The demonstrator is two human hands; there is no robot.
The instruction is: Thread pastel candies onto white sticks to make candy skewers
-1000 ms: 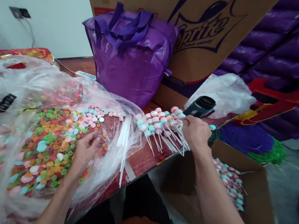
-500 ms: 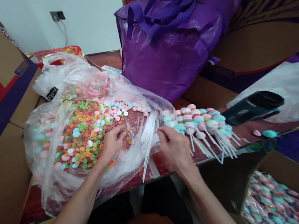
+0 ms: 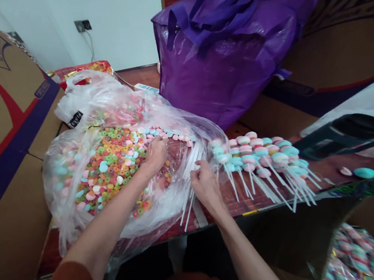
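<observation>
My left hand (image 3: 157,155) reaches into an open clear plastic bag (image 3: 132,224), its fingertips drawn together beside pink and white candies (image 3: 176,137). Whatever they pinch, if anything, is hidden. Loose fruit-coloured ring candies (image 3: 116,151) fill the bag's left part. My right hand (image 3: 206,184) is closed at a bundle of white sticks (image 3: 191,160), thumb and forefinger on a stick. Right of it lies a row of pink and blue candies threaded on sticks (image 3: 260,153), their stick ends toward the table's front edge.
A purple bag (image 3: 225,62) stands behind, between cardboard boxes (image 3: 6,89). A dark tumbler (image 3: 343,134) lies by a blue candy (image 3: 364,173) at the right. Below the table edge, an open box holds wrapped candies (image 3: 360,250).
My left hand has moved away from me, up to the pink candies. My right hand has shifted left onto the white sticks. The whole view has swung slightly.
</observation>
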